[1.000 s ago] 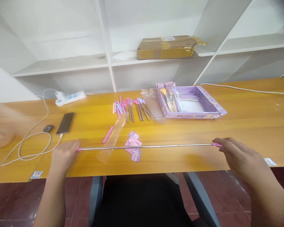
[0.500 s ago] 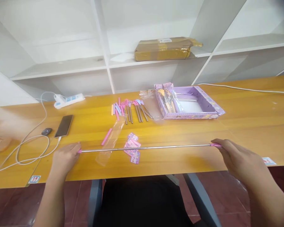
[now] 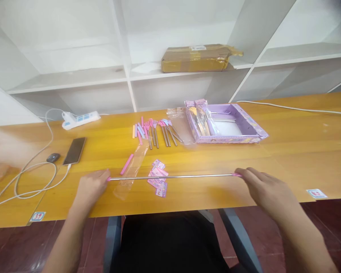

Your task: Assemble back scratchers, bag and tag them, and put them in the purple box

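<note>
Pinching the near-level rod (image 3: 173, 177) at its left pink end with the left hand (image 3: 91, 186), fingers closed together. Pinching the other pink end with the right hand (image 3: 261, 184), thumb and fingers pressed together there too. Between both hands, across the front of the table (image 3: 216, 193), just that one thin silver rod, in view passing over the cards (image 3: 158, 174) and a clear sleeve (image 3: 133, 167). Several cards, overlapping, too tangled for a sure count. By the sleeve, one pink tube (image 3: 127, 164) on its own.

Farther back, in a bunch, about seven more tubes (image 3: 138, 131): one yellow, the others pink, lilac and blue. Just beside them, about seven claw-headed tools (image 3: 161, 132) with metal shafts, heads in pink, lilac and blue. Next to these, one clear bag (image 3: 187, 127), flat.

To the right of the bag, one open purple tray (image 3: 230, 139). In its left part, wrapped tools (image 3: 200, 119), yellow and purple, number unclear; toward its back, more purple tools (image 3: 223, 116).

At far left, one phone (image 3: 74, 151) with a white cable (image 3: 19, 172) plugged in, one mouse (image 3: 53, 157), one power strip (image 3: 82, 120). Above, on the shelf (image 3: 82, 78), one taped box (image 3: 194, 59), closed.
</note>
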`<state>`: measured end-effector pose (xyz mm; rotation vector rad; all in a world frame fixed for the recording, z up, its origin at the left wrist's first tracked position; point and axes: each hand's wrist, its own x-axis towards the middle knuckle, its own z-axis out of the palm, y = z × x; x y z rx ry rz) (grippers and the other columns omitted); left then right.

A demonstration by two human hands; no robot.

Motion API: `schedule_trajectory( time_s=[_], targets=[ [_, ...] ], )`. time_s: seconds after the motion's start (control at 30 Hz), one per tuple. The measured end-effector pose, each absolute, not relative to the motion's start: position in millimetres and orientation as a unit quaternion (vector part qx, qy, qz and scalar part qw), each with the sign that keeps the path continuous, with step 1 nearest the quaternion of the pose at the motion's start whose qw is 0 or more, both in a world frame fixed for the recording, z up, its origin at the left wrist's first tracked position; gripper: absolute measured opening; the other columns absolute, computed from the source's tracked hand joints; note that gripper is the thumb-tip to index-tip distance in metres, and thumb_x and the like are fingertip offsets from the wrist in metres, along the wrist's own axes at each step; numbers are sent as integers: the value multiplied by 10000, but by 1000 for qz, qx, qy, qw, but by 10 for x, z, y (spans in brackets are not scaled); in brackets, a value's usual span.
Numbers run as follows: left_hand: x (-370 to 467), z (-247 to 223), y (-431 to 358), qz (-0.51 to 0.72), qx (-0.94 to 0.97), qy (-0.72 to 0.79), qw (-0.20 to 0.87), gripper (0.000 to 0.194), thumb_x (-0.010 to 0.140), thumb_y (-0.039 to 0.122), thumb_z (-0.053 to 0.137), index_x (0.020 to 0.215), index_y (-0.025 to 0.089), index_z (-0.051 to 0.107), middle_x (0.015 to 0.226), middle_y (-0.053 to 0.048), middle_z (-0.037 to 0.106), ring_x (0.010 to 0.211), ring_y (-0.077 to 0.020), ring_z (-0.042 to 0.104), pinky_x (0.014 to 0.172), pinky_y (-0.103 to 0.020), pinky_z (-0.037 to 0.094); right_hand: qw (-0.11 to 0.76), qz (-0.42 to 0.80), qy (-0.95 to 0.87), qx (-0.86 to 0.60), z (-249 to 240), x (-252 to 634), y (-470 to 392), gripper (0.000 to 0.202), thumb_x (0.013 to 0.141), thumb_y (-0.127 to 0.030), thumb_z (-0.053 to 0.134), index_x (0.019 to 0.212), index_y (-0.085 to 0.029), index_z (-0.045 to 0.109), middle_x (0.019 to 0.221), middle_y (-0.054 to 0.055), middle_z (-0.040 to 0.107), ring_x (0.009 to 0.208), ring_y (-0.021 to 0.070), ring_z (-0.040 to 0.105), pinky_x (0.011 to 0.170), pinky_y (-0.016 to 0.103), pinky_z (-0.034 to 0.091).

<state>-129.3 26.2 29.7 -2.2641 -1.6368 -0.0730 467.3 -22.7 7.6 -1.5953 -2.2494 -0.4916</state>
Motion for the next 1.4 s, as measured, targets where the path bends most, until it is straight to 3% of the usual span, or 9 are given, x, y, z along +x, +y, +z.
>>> schedule_trajectory(
  time_s=[0.2, 0.47, 0.63, 0.87, 1.3, 1.4],
  targets=[
    [-572, 250, 222, 23, -797, -597, 87, 263, 976, 124, 512, 975, 201, 763, 797, -82, 774, 701, -233, 721, 551, -287, 329, 165, -221, -823, -496, 180, 4034, 21, 398, 911, 73, 440, 1134, -184, 646, 849, 29, 661, 623, 173, 468, 649, 306, 302],
    [457, 304, 137, 75, -813, -577, -19, 262, 991, 77, 510, 1028, 140, 761, 874, -145, 794, 801, -293, 777, 640, -324, 513, 143, -159, -858, -467, 111, 2861, -85, 214, 960, -19, 560, 1046, -199, 638, 771, 17, 613, 591, 169, 461, 644, 350, 256],
    [438, 281, 223, 67, -812, -580, -18, 299, 1012, 79, 470, 996, 138, 763, 891, -159, 791, 846, -308, 782, 687, -351, 542, 92, -90, -853, -505, -10, 2759, -81, 209, 972, -31, 566, 1058, -211, 628, 803, 18, 636, 619, 169, 520, 635, 345, 250],
    [422, 146, 216, 83, -816, -570, -46, 265, 1035, 132, 485, 1094, 142, 743, 962, -150, 804, 893, -319, 789, 729, -372, 564, 15, 27, -847, -531, -82, 2776, -15, 214, 1038, -95, 523, 1173, -212, 640, 972, 52, 710, 734, 188, 639, 655, 330, 322],
    [386, 105, 247, 66, -818, -570, -37, 272, 1047, 173, 491, 1091, 147, 758, 917, -147, 803, 853, -307, 778, 698, -359, 527, 19, 46, -844, -534, -77, 2777, -3, 225, 1036, -103, 521, 1187, -210, 649, 988, 55, 720, 765, 190, 649, 669, 314, 329],
    [359, 111, 254, 48, -817, -574, -21, 286, 1038, 155, 485, 1007, 156, 769, 906, -150, 799, 838, -295, 765, 677, -349, 490, 36, 24, -848, -529, -64, 2780, -13, 236, 1023, -90, 528, 1177, -215, 656, 936, 43, 709, 728, 181, 623, 654, 323, 306]
  ],
)
